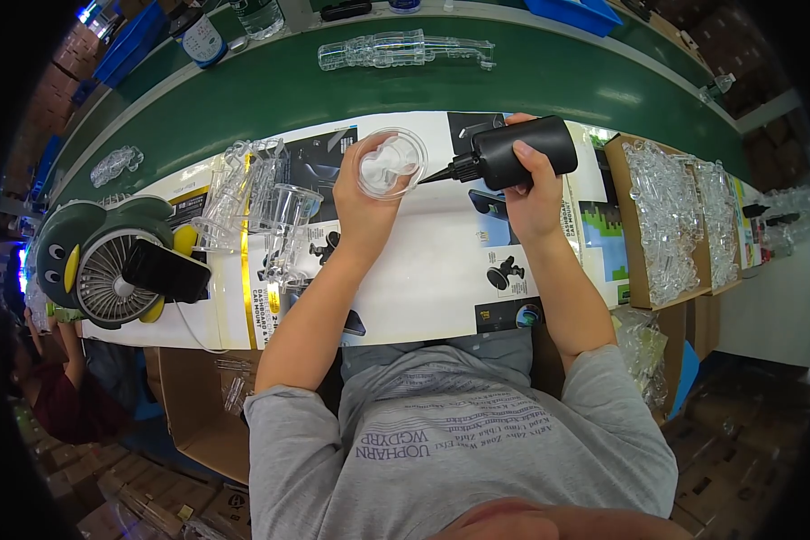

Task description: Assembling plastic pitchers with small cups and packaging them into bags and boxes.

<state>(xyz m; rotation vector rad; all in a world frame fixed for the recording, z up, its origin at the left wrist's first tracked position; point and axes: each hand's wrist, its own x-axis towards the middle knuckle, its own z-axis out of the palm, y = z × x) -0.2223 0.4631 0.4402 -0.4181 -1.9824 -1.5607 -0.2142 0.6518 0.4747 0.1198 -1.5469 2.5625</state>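
Where the clear cup (421, 156) curves, the nozzle (453, 170) tapers.

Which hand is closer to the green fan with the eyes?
Left. The left hand, holding a clear cup, is right of the fan. The right hand, around a black bottle, is farther right.

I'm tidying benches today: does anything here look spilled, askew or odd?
Mostly no: I see no spill around the bottle or clear part. The one oddity is at the left: a black phone sits tilted in front of the fan, partly covering it.
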